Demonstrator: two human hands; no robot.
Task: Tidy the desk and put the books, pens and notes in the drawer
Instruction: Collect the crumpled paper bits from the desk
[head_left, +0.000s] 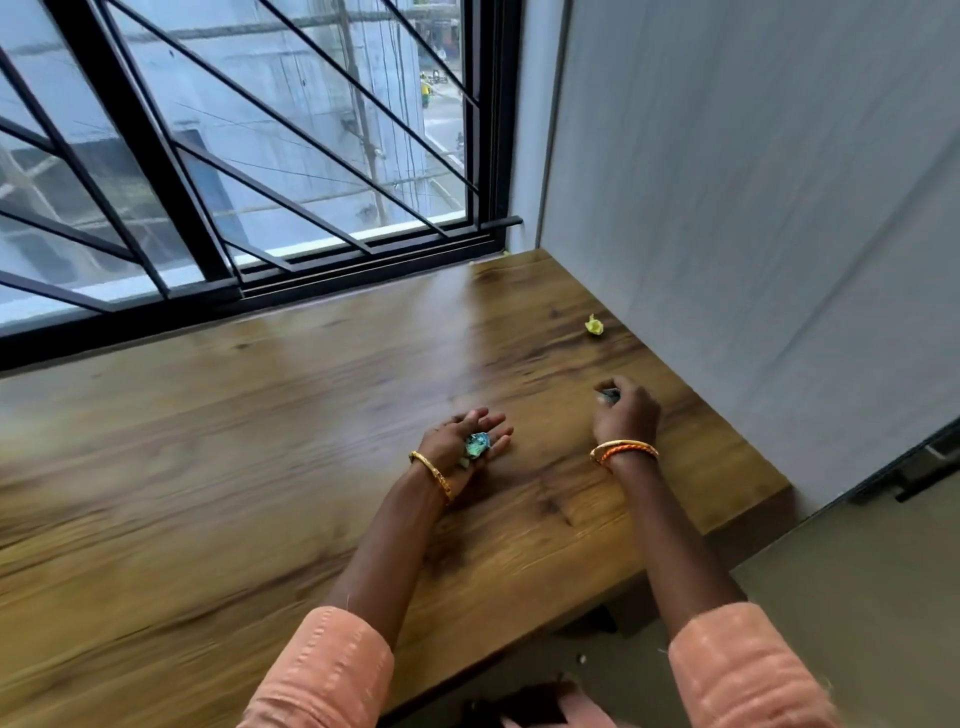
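Observation:
My left hand (462, 441) lies palm up on the wooden desk (234, 467), fingers relaxed, with a crumpled blue-green paper scrap (478, 444) resting in the palm. To its right, my right hand (626, 415) is palm down with fingers curled, pinching a small dark crumpled scrap (609, 396) at the desk surface. A crumpled yellow paper ball (595, 325) lies farther back near the right wall, apart from both hands. No drawer, books or pens are in view.
A barred window (234, 156) runs along the desk's far edge. A grey wall (753, 234) bounds the desk on the right. The floor (857, 597) shows beyond the desk's right end, with small bits of litter below the near edge.

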